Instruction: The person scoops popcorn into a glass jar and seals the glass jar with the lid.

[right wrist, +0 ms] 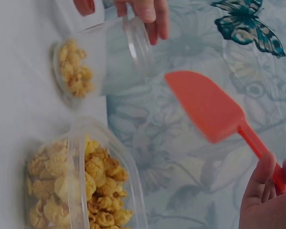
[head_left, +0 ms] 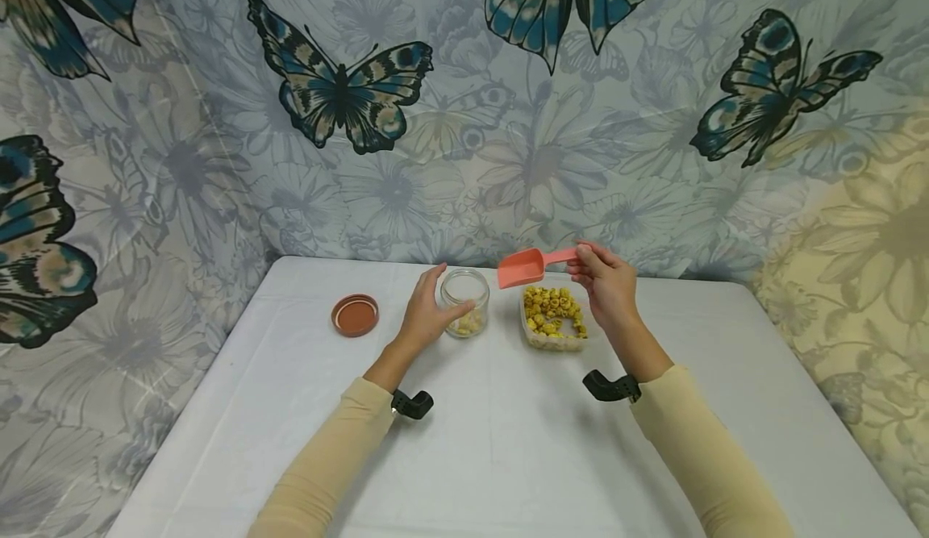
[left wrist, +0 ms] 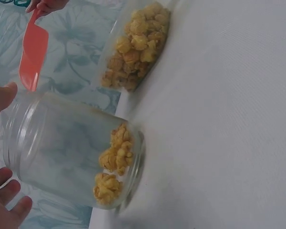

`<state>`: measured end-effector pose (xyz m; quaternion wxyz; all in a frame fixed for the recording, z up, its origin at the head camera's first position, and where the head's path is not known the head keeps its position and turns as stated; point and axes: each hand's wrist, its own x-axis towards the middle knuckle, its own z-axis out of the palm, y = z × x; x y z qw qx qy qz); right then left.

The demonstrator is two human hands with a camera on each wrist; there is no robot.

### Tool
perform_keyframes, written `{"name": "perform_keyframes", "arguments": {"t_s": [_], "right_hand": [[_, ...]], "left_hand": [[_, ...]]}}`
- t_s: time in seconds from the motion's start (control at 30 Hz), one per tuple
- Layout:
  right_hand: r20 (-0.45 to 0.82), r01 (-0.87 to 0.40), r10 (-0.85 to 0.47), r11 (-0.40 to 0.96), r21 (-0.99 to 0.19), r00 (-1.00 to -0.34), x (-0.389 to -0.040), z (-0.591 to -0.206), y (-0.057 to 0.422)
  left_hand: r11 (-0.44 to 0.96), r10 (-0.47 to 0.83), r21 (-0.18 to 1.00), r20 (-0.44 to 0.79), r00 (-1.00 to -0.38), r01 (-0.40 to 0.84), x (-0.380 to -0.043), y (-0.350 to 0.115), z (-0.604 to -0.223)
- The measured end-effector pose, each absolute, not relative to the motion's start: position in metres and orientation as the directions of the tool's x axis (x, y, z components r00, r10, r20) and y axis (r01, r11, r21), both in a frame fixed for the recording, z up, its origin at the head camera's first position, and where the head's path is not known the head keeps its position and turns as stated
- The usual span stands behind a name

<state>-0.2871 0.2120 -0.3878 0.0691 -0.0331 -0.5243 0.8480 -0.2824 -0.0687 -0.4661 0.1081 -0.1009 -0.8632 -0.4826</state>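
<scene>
A red scoop (head_left: pixel 524 267) is in my right hand (head_left: pixel 608 284), its handle pinched between thumb and fingers. Its bowl hangs in the air above and between the jar and the tub; the head view shows no popcorn in it. At the glass jar (head_left: pixel 464 300) my left hand (head_left: pixel 427 312) is spread, thumb and fingers apart beside the mouth; whether it touches the glass I cannot tell. The jar stands upright, lidless, with a few pieces of yellow popcorn (left wrist: pixel 115 155) on its bottom. To its right sits a clear plastic tub (right wrist: pixel 76 176) of popcorn (head_left: pixel 549 308).
A brown jar lid (head_left: pixel 355 315) lies on the white-covered table (head_left: pixel 464 457), left of the jar. Behind the table's far edge hangs a butterfly-patterned cloth (head_left: pixel 406 191). Each wrist wears a black camera mount.
</scene>
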Motion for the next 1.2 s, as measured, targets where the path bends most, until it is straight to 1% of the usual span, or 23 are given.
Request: {"name": "perform_keyframes", "arguments": {"t_s": [0.33, 0.57, 0.7, 0.83, 1.07, 1.2], "right_hand": [[0.011, -0.096, 0.18, -0.475, -0.875, -0.984, -0.283, -0.385, 0.223], [-0.005, -0.097, 0.206, -0.482, -0.871, -0.979, -0.278, -0.384, 0.229], [-0.006, -0.107, 0.228, -0.481, -0.87, -0.974, -0.274, -0.384, 0.232], [0.006, -0.125, 0.245, -0.477, -0.87, -0.97, -0.273, -0.384, 0.235], [0.032, -0.14, 0.24, -0.444, -0.885, -0.97, -0.273, -0.384, 0.242], [0.048, -0.151, 0.246, -0.421, -0.894, -0.968, -0.275, -0.384, 0.246]], "left_hand": [[0.539, 0.15, 0.753, 0.355, -0.923, 0.377, -0.279, -0.067, -0.459], [0.467, 0.186, 0.765, 0.405, -0.895, 0.443, -0.278, -0.062, -0.453], [0.424, 0.208, 0.788, 0.396, -0.894, 0.447, -0.278, -0.056, -0.448], [0.414, 0.23, 0.796, 0.377, -0.897, 0.44, -0.277, -0.048, -0.445], [0.461, 0.31, 0.704, 0.443, -0.841, 0.541, -0.273, -0.035, -0.445], [0.448, 0.34, 0.705, 0.435, -0.834, 0.55, -0.269, -0.028, -0.444]]}}
